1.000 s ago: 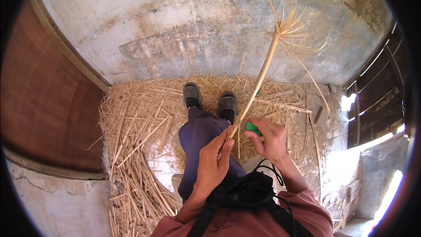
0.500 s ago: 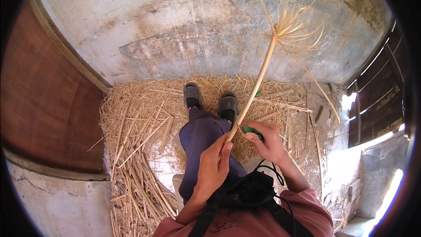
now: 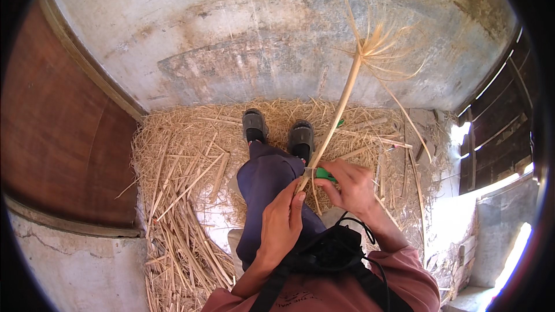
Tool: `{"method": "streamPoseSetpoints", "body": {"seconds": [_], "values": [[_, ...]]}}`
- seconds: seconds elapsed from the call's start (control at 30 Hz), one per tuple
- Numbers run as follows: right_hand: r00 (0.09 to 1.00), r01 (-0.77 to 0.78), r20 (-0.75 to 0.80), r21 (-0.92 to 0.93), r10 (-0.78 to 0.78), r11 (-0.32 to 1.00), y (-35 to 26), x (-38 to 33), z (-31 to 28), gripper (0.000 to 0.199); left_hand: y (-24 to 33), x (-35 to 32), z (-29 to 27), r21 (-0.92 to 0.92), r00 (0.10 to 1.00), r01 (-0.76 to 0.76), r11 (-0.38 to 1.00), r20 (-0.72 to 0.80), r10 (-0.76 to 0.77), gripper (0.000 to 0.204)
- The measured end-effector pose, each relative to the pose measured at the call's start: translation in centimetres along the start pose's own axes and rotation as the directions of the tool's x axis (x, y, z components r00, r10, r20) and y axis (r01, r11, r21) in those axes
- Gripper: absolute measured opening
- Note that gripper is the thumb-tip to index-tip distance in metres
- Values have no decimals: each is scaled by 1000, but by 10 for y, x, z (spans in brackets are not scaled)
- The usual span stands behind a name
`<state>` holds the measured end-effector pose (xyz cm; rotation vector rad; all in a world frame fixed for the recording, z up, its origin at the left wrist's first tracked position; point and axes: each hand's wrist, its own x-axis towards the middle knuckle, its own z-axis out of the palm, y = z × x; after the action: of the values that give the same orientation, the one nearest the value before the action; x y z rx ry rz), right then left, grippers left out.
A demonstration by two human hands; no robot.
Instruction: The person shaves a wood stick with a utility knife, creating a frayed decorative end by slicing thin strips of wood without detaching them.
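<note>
The green-handled knife (image 3: 326, 175) could slip down the pale stalk (image 3: 347, 89) and cut the left hand (image 3: 279, 223), because its thumb and fingers pinch the stalk closely below, near the lower centre of the frame. The right hand (image 3: 355, 188) is curled around the knife's handle; the stalk leans toward the upper right.

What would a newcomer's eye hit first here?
Probably the long pale stalk, slanting up from the left hand to a frayed tuft in front of the stained wall. Next, the bright green handle in the right hand, beside the stalk's lower part. Then the straw litter around the dark footwear, with loose sticks at lower left.
</note>
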<state>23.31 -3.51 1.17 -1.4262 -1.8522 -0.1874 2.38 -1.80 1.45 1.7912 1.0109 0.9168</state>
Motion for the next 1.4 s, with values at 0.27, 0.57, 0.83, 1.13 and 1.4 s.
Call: {"method": "streamPoseSetpoints", "body": {"seconds": [0.27,0.57,0.83,1.13,1.4], "values": [[1000,4,5,-27,-4,1000,-1,1,-2,34,0,-4,-2,16,1000,16,1000,8,-16,31],[995,-93,-28,-42,92,995,17,10,-12,29,-3,-15,-6,63,999,40,997,-31,-38,29],[972,-221,-102,-63,214,973,58,18,-17,28,-13,-37,-13,101,995,94,990,24,-97,29],[936,-332,-157,-100,315,938,105,21,-15,29,-25,-53,-18,115,981,166,979,79,-176,28],[770,-633,255,426,585,646,123,18,-21,38,-38,-43,-25,-25,962,186,982,209,-177,32]]}}
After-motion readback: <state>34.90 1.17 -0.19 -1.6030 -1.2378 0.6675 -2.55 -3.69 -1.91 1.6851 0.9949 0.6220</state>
